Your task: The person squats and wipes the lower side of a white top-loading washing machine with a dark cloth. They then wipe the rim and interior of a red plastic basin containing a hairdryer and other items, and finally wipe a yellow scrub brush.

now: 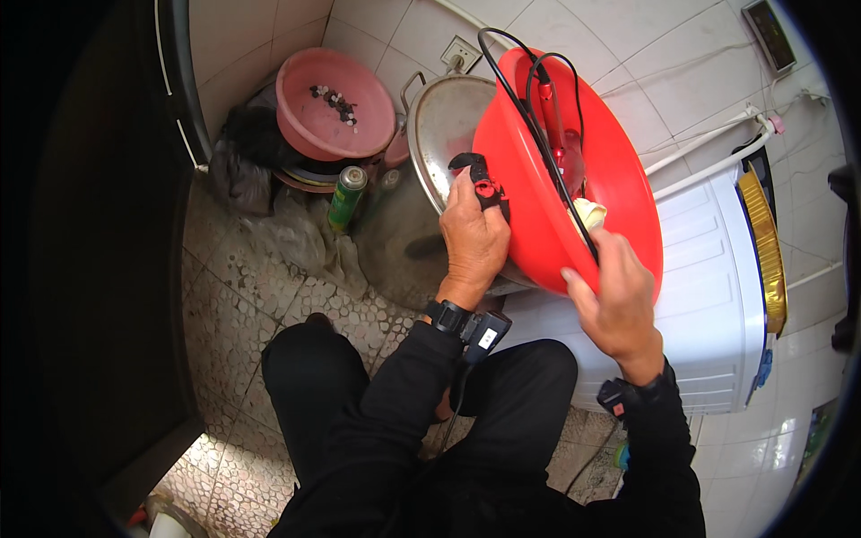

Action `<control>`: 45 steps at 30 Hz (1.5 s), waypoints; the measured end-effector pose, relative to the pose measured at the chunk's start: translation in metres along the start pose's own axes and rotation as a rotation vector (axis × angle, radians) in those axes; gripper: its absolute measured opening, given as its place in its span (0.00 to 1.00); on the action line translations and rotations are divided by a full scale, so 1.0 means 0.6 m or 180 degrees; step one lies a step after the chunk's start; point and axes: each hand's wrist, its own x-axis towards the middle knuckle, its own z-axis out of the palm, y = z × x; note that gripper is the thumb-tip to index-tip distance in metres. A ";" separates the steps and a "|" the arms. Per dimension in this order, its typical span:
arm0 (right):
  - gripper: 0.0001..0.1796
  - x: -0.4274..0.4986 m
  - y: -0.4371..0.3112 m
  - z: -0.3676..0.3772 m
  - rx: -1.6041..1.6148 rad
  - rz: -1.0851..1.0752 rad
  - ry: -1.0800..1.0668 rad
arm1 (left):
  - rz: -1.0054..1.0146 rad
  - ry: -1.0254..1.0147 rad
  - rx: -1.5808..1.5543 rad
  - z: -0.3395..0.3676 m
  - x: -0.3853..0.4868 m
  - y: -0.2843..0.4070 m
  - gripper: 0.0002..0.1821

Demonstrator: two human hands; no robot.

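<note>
My left hand (475, 245) grips a small black plastic object with red parts (485, 183), perhaps a clip; its exact kind is unclear. It is held up against the outside of a red plastic basin (538, 239), which stands tilted. My right hand (615, 289), slightly blurred, straddles the basin's near rim, thumb outside and fingers inside. Just beyond those fingers lies a cream-coloured object (588, 214). Also in the basin is a red-handled corded appliance (551, 121), its black cord (538, 138) looping over the rim. A clear, pinkish item (570, 165) sits beside it, partly hidden.
Behind the basin is a large metal lid (437, 111). A pink basin (323, 131) holding small black and white pieces stands at the back left. Nearby are a green spray can (347, 200) and plastic bags (296, 232). A white ribbed appliance (699, 269) flanks the right.
</note>
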 end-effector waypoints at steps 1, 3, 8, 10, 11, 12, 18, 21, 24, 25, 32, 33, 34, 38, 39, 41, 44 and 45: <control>0.21 0.021 -0.011 0.009 -0.0097 0.0088 -0.0155 | 0.0133 0.0038 0.0013 0.001 -0.003 0.001 0.31; 0.18 0.059 -0.026 0.027 -0.0285 0.0134 -0.0392 | 0.0068 0.0012 0.0004 0.001 -0.004 0.004 0.32; 0.14 0.068 -0.019 0.024 0.0017 -0.0073 -0.0401 | -0.0242 -0.0155 -0.0272 -0.003 0.031 0.020 0.30; 0.16 0.052 -0.007 0.017 0.0092 -0.0213 -0.0363 | -0.0384 -0.0207 -0.0318 0.000 0.060 0.028 0.23; 0.18 0.043 0.000 0.015 0.0125 -0.0277 -0.0366 | -0.0383 -0.0154 -0.0329 0.002 0.074 0.032 0.20; 0.21 0.033 0.005 0.011 0.0156 -0.0327 -0.0387 | -0.0302 -0.0204 -0.0357 0.003 0.100 0.033 0.18; 0.28 -0.012 0.021 -0.001 0.0259 -0.0697 -0.0362 | -0.0225 -0.0555 -0.1093 0.010 0.217 0.036 0.16; 0.28 -0.014 0.028 -0.002 0.0381 -0.0580 -0.0407 | 0.0031 -0.0492 -0.0949 0.013 0.218 0.037 0.17; 0.26 -0.011 0.031 -0.001 0.0451 -0.0433 -0.0458 | 0.0402 -0.0344 -0.0539 0.003 0.154 0.041 0.23; 0.26 -0.010 0.030 -0.001 0.0451 -0.0411 -0.0435 | 0.0287 -0.0309 -0.0785 0.004 0.118 0.046 0.28; 0.25 -0.010 0.027 -0.002 0.0463 -0.0511 -0.0354 | 0.0646 0.0204 -0.0257 -0.006 -0.010 0.034 0.35; 0.25 -0.010 0.028 -0.002 0.0467 -0.0528 -0.0354 | 0.0357 0.0055 -0.0326 -0.006 -0.002 0.026 0.37; 0.26 -0.011 0.030 -0.002 0.0453 -0.0509 -0.0398 | -0.0015 0.0018 -0.0349 -0.005 0.010 0.017 0.34; 0.27 -0.011 0.038 0.001 0.0492 -0.0443 -0.0445 | -0.0562 -0.0021 -0.0138 0.011 0.082 -0.011 0.22; 0.27 -0.011 0.040 0.002 0.0501 -0.0469 -0.0414 | -0.0544 -0.0053 -0.0064 0.014 0.103 -0.018 0.20; 0.27 -0.010 0.044 0.003 0.0431 -0.0464 -0.0454 | -0.0787 -0.0165 -0.0097 0.026 0.139 -0.029 0.17; 0.26 -0.011 0.047 0.005 0.0412 -0.0514 -0.0441 | -0.1154 -0.0432 -0.0396 0.042 0.194 -0.044 0.12; 0.26 -0.011 0.048 0.006 0.0408 -0.0543 -0.0438 | -0.1330 -0.0538 -0.0590 0.045 0.212 -0.048 0.10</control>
